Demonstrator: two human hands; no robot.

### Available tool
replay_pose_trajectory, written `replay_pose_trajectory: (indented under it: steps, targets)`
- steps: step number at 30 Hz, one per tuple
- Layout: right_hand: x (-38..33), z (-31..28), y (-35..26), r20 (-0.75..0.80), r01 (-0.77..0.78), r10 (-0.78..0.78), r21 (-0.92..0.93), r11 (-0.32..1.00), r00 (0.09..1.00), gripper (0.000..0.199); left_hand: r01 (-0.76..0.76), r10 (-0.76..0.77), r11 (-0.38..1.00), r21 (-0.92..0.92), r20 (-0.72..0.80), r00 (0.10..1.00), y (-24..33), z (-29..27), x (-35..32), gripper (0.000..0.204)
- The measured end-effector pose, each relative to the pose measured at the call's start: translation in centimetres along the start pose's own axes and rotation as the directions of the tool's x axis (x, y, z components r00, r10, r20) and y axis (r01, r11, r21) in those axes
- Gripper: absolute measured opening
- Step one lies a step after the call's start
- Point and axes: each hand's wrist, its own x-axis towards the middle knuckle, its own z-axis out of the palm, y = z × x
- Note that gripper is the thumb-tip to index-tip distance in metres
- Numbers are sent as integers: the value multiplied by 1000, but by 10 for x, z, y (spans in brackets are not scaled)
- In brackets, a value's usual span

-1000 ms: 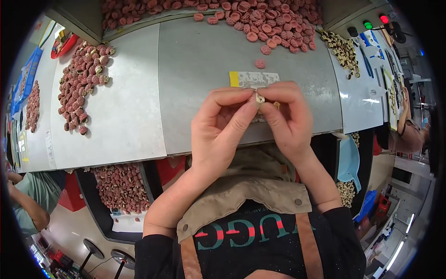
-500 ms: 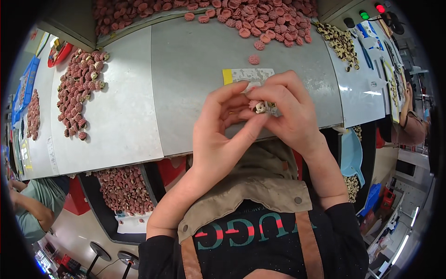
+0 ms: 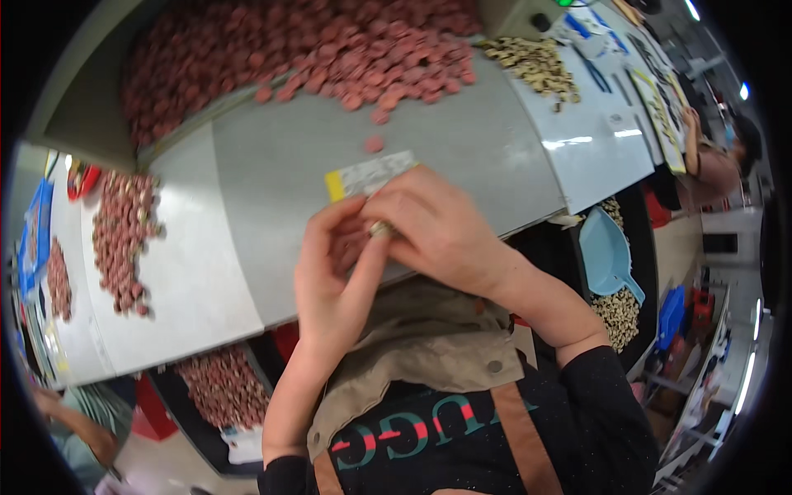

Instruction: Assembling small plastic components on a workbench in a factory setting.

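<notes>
Small piece (image 3: 379, 230), one: gripped between left hand (image 3: 332, 268) and right hand (image 3: 437, 235), above near edge of worktop (image 3: 276, 206). Pink shells (image 3: 388, 66): heaped toward its far edge.

We see a grey metal desk (image 3: 272, 223) sweeping across the room — its panels meet at straight seams, and glare whitens its right part. An upright panel (image 3: 91, 120) rises at its far left. Rightward, we find pale floor (image 3: 681, 239), cluttered shelving (image 3: 693, 379) and white strip lights (image 3: 747, 384).
</notes>
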Motion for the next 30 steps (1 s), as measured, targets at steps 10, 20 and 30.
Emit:
replay_pose_trajectory:
  steps: [10, 20, 30]
  targets:
    - [-32, -121, 144, -199, -395, 343, -379, 837, 918, 21, -69, 370, -222, 972, 150, 917, 34, -145, 52, 26]
    - [-26, -125, 173, -80, -296, 306, -567, 769, 949, 14, -412, 217, 411, 813, 352, 910, 18, -48, 108, 21]
    - [-22, -79, 85, -8, -423, 425, -115, 899, 905, 16, -530, 301, 325, 783, 446, 843, -5, -60, 135, 14]
